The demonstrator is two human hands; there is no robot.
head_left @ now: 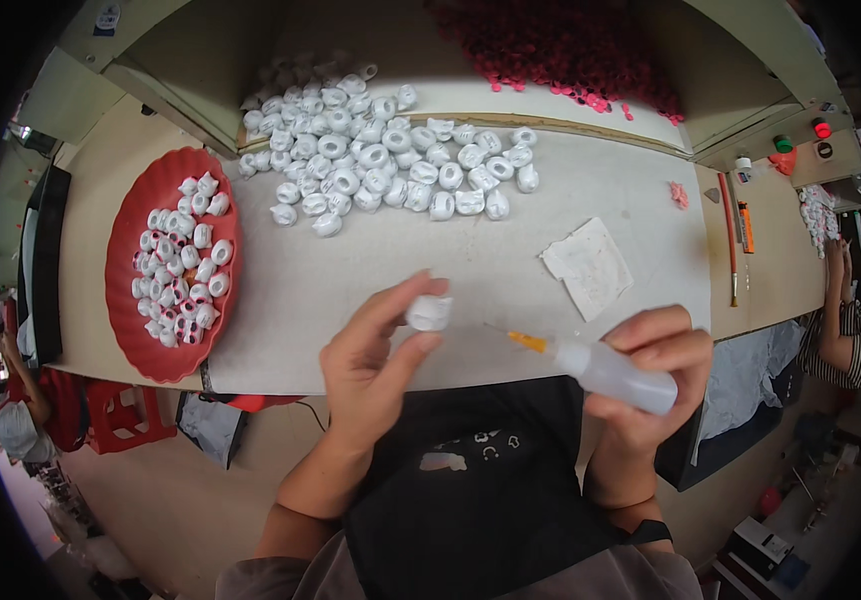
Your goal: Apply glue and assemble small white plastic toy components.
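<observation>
I pinch a small white piece [428, 313] between the thumb and fingertips of my left hand [370, 360], above the table [490, 260] close to its front edge. My right hand [655, 370] is wrapped around a translucent bottle [622, 377], fingers across its far side and thumb underneath, just over that same edge, right of its middle. The bottle lies between my fingers with its orange nozzle [527, 342] clear of them.

The bottle's long axis slants across me: its base is toward my right and nearer my body, its tip toward the left and slightly toward the table's back edge. The thin needle [495, 328] points at the white piece, near it but apart. The piece is squat, and I cannot tell a long axis or which way its front faces.

My thumb and fingertips cover the piece's ends, and my other left fingers are partly hidden behind. My right fingers hide part of the bottle's side. The needle's very end is too fine to make out. A heap of white pieces [350, 150] lies along the back edge; its farthest ones sink into shadow. At the left edge stands a red scalloped tray [125, 310].
</observation>
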